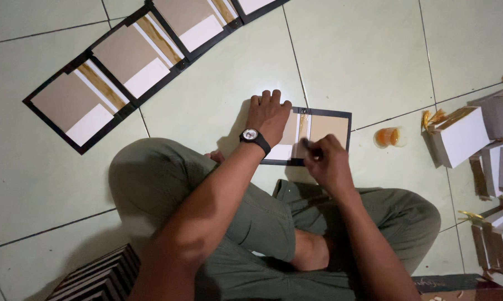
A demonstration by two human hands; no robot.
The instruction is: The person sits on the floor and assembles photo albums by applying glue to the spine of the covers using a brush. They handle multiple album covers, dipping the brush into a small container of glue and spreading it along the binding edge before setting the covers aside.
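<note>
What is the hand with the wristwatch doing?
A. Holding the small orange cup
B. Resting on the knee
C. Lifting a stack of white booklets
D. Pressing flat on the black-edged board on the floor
D: the left hand lies palm down on the black-edged board, with the orange cup apart to the side.

pale tiled floor [363, 61], open covers [126, 61], glue cup [389, 136], paper stacks [463, 136]

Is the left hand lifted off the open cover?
No, the left hand lies flat on the open cover on the floor.
</note>
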